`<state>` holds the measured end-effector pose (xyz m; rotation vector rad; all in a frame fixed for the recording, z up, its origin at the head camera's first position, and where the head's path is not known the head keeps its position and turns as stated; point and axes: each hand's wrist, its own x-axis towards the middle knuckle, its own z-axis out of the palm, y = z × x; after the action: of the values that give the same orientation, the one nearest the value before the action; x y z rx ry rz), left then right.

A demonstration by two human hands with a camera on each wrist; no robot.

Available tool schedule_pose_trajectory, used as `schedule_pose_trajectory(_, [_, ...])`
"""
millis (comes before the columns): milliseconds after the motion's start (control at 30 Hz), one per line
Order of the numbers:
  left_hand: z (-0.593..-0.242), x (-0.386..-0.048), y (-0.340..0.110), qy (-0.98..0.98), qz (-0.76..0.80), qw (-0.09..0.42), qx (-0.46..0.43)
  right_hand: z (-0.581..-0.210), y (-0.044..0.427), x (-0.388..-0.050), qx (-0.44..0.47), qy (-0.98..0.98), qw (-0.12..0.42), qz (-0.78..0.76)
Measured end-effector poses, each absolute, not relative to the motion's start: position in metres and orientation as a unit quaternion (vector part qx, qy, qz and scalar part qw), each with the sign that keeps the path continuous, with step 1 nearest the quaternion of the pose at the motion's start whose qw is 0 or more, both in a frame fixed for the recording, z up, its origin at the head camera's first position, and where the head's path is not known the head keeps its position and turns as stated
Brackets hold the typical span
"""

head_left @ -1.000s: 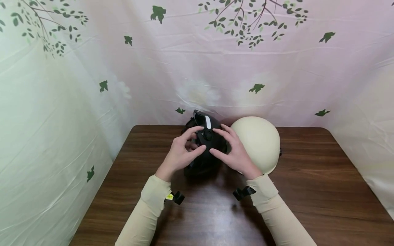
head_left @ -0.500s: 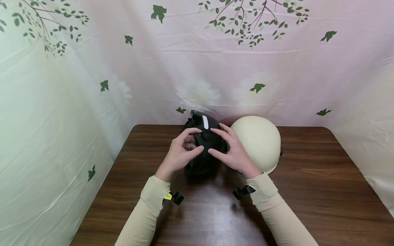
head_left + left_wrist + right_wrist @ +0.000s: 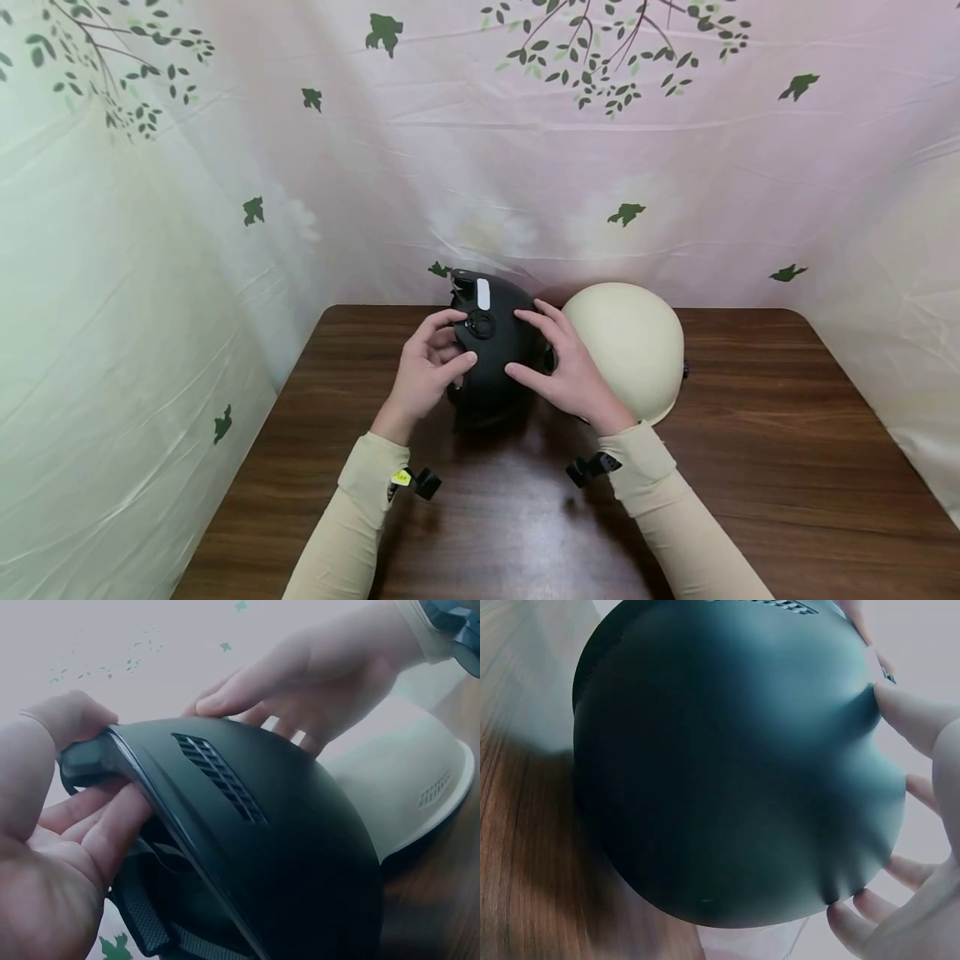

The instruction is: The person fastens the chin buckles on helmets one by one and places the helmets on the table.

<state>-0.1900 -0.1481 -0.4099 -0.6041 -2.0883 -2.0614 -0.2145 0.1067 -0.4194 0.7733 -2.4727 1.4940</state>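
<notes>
A black helmet (image 3: 489,385) stands on edge on the table, its opening facing left. A round dial (image 3: 481,325) and a white label (image 3: 483,294) show on its upturned side. My left hand (image 3: 426,375) pinches its rim, thumb outside and fingers inside the opening, as the left wrist view shows. Inside hang dark straps (image 3: 142,907). My right hand (image 3: 566,375) holds the rounded shell, thumb and fingertips spread against it. A vent grille (image 3: 219,778) is cut into the shell. Right behind my right hand sits a cream helmet (image 3: 628,342), dome up.
The brown wooden table (image 3: 757,433) carries both helmets near its back edge. A pale curtain (image 3: 525,183) with leaf and bird prints hangs behind it and along both sides. A small black camera (image 3: 592,469) is strapped at each wrist.
The black helmet has turned, its dial and label shifting left and more of the shell showing. My left hand has moved left with the rim; my right hand has stayed almost in place.
</notes>
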Motion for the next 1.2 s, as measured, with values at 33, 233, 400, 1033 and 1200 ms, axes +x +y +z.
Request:
schedule_pose_trajectory(33, [-0.411, -0.19, -0.149, -0.69, -0.692, 0.076, -0.198, -0.419, 0.106, -0.215, 0.258, -0.824, 0.078, 0.499])
schedule_pose_trajectory(233, [-0.417, -0.191, -0.154, -0.652, -0.73, 0.097, -0.18, -0.419, 0.105, -0.215, 0.256, -0.821, 0.072, 0.504])
schedule_pose_trajectory(400, [-0.422, -0.193, -0.16, -0.585, -0.791, 0.092, -0.153, -0.419, 0.106, -0.215, 0.253, -0.819, 0.064, 0.511])
schedule_pose_trajectory(1033, [-0.44, -0.193, -0.176, -0.441, -0.888, 0.067, -0.112, -0.421, 0.112, -0.213, 0.248, -0.826, 0.025, 0.505])
schedule_pose_trajectory(1200, [-0.439, -0.192, -0.18, -0.464, -0.878, 0.063, -0.097, -0.422, 0.114, -0.214, 0.239, -0.832, 0.006, 0.5])
